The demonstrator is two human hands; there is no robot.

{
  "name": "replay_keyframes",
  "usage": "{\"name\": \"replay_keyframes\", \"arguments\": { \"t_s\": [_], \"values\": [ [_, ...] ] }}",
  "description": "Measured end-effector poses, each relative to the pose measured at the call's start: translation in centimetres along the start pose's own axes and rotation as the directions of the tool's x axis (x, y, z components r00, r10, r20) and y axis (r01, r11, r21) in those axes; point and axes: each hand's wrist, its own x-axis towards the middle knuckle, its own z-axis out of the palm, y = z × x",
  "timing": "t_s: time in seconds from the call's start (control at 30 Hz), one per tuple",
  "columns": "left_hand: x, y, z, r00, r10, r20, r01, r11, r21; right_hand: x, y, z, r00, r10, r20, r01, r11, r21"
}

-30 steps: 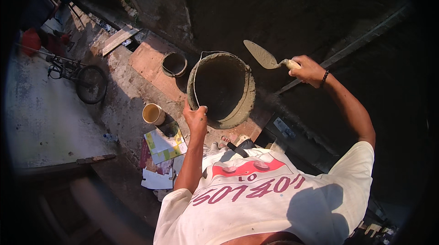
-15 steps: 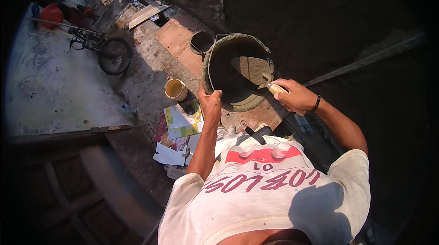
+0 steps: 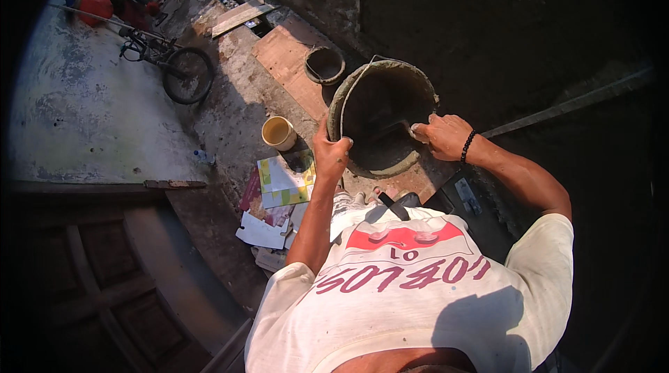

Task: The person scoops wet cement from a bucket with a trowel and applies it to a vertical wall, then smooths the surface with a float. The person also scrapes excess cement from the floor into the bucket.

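Observation:
A large mortar-crusted bucket (image 3: 337,112) is tilted in front of me, its inside mostly in dark shadow. Its left rim is gripped by my left hand (image 3: 330,153), thumb over the edge. My right hand (image 3: 446,136) is closed around the handle of a trowel (image 3: 398,124) at the bucket's right side. The trowel's metal shank points down into the bucket, and its blade is lost in the shadow there. A thin wire handle (image 3: 352,87) lies along the bucket's left rim.
A smaller dark bucket (image 3: 325,65) stands beyond on a brown board (image 3: 282,59). Left of my arm are a cream pail (image 3: 279,133) and flattened cardboard pieces (image 3: 287,176). A bicycle (image 3: 187,75) leans by the pale wall (image 3: 90,108). A grey wall (image 3: 488,39) rises at right.
My right hand has lowered the trowel into the bucket; the mortar seen on its blade before is out of sight. My left hand keeps its hold on the rim.

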Motion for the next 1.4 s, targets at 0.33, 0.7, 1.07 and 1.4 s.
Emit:
{"name": "replay_keyframes", "arguments": {
  "t_s": [0.33,0.7,1.07,1.4],
  "values": [
    [0.6,0.2,0.2,0.98,-0.16,0.116,0.152,0.986,0.072,-0.8,-1.5,1.1,0.998,0.053,-0.022,-0.052,0.998,0.027],
    [0.9,0.3,0.5,0.93,-0.342,0.137,0.329,0.938,0.109,-1.7,-1.3,1.5,0.976,0.168,-0.14,-0.165,0.986,0.039],
    [0.4,0.0,1.5,0.979,-0.166,0.121,0.156,0.984,0.086,-2.7,-1.6,2.0,0.964,0.159,-0.213,-0.162,0.987,0.002],
    [-0.3,0.1,2.7,0.985,-0.103,0.135,0.09,0.991,0.099,-3.9,-0.8,3.1,0.96,0.185,-0.208,-0.184,0.983,0.024]
  ]
}}
